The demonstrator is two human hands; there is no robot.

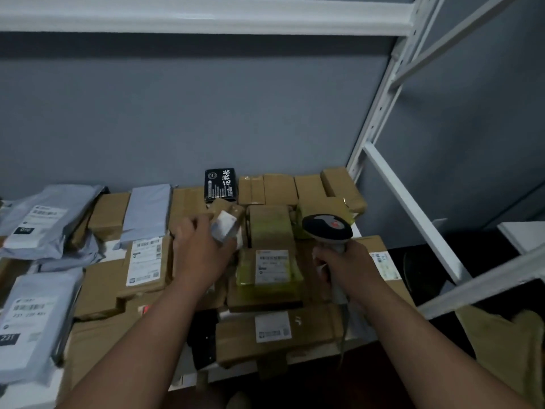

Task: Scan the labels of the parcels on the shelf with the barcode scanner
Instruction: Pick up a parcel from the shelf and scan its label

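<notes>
My right hand (343, 265) grips the handle of a grey barcode scanner (328, 226), its head pointing away over the parcels. My left hand (200, 246) holds a small brown parcel (227, 214) with a white label, lifted and tilted above the pile. Just right of it stands a yellow-taped parcel (269, 255) with a white label facing up. Several brown cardboard parcels and grey mailer bags cover the white shelf (358, 231).
A black box (220, 185) with white lettering leans at the back by the grey wall. Grey mailer bags (41, 219) lie at the left. The shelf's white upright (383, 93) and cross braces rise at the right; another shelf board runs overhead.
</notes>
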